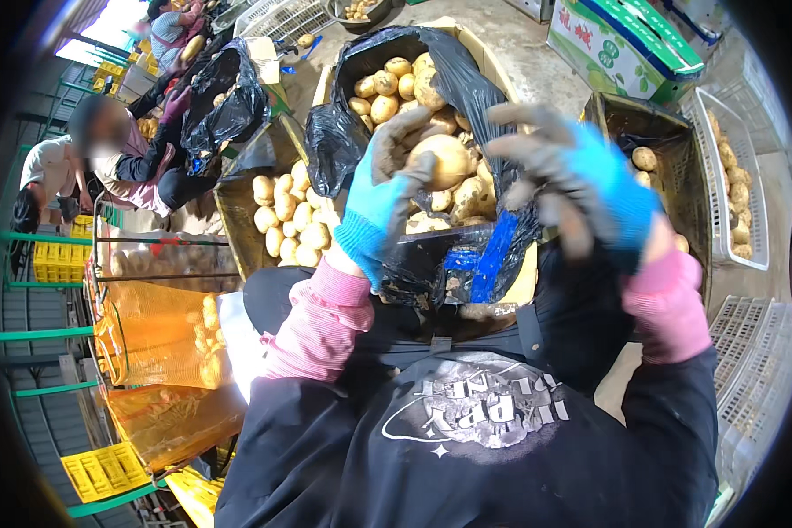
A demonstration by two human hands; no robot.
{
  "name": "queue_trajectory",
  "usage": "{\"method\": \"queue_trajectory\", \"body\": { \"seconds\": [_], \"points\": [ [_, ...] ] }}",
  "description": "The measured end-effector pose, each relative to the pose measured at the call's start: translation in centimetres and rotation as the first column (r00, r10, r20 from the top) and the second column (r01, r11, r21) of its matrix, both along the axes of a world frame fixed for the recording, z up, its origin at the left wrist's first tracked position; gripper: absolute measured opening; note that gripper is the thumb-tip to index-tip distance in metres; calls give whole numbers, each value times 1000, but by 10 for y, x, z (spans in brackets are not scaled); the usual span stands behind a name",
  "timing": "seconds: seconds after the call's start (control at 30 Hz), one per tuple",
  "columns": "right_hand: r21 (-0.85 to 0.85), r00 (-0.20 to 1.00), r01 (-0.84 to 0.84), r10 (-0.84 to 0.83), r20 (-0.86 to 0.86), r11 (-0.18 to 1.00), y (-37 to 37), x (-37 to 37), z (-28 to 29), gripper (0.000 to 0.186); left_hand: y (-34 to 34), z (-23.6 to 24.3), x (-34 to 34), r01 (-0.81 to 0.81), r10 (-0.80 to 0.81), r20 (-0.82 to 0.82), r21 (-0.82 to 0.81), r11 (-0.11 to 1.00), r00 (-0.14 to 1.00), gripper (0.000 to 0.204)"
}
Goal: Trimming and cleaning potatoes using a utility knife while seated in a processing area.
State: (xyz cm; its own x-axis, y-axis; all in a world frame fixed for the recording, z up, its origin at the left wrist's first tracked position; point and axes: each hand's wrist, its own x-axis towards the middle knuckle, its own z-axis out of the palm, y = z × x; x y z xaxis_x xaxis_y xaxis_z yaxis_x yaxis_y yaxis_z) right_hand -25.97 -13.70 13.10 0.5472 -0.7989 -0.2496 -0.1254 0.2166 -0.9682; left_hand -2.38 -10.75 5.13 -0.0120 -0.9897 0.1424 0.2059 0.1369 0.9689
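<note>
My left hand [392, 180], in a blue glove with a grey palm, is closed around a large potato [443, 162] above a cardboard box [524, 280] lined with a black plastic bag [328, 141]. Several more potatoes [384, 108] fill the box beneath. Over the box's right side is my right hand [563, 167], gloved alike, its fingers spread and somewhat blurred by motion, with nothing seen in it. Blue tape [495, 260] sticks to the bag at the near side, close to my lap.
Left of the box stands a crate of potatoes [286, 211]; a dark crate [669, 132] and a white basket [759, 189] with potatoes are at right. Orange mesh sacks [154, 330] hang at left. Co-workers [136, 163] sit at the far left. Green-and-white cartons [620, 48] lie behind.
</note>
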Motion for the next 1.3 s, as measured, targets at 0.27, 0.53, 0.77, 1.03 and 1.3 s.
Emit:
{"method": "queue_trajectory", "body": {
  "seconds": [0.27,0.53,0.77,1.03,1.3],
  "points": [
    [499,772,51,-351,530,865,-34,37,-93,30,-72,-102,77,-259,154,715,40,965,682,32],
    [315,801,321,-433,414,893,-56,46,-93,54,-94,-170,33,-106,-485,867,496,862,112,77],
    [362,894,199,-320,312,911,-57,39,-96,41,-30,-56,37,362,-196,-542,218,906,817,58],
    [221,825,-93,-49,563,971,-3,75,-90,48,59,-1,42,-54,83,-229,131,990,970,75],
    [250,790,-298,91,606,921,72,143,-73,47,185,42,92,-289,285,-161,-3,957,945,75]
  ]
}}
